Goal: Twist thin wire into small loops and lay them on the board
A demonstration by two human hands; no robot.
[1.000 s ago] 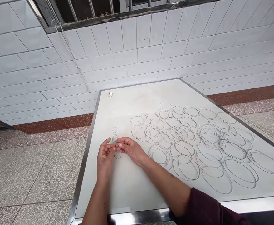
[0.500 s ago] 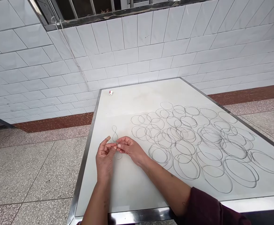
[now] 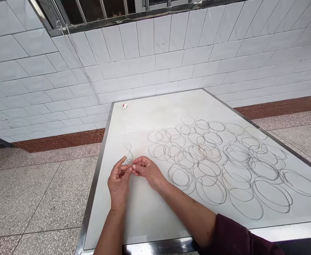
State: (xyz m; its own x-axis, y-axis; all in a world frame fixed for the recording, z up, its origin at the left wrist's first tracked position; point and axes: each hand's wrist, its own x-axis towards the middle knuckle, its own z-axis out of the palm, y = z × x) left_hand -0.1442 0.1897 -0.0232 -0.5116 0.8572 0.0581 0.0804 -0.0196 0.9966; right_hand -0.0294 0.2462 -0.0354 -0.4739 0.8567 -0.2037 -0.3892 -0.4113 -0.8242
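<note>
A thin wire (image 3: 129, 154), twisted into small loops, rises from between my fingertips over the left part of the table. My left hand (image 3: 119, 180) pinches it between thumb and fingers. On its right side, my right hand (image 3: 148, 171) pinches the same wire, its fingertips meeting those of the left. A short bit of wire shows below the fingertips; the part inside the pinch is hidden. To the right lie many thin wire rings (image 3: 211, 189), loosely overlapping on the tabletop.
The pale table (image 3: 150, 212) has a shiny metal edge. A small white and red item (image 3: 125, 106) sits near its far left corner. Behind stands a white tiled wall (image 3: 142, 67) with a barred window (image 3: 102, 10) and a hanging cord (image 3: 85, 72).
Below my fingertips, the lower wire loop shows less than before. Both hands stay pinched together in nearly the same spot. The view has shifted slightly.
</note>
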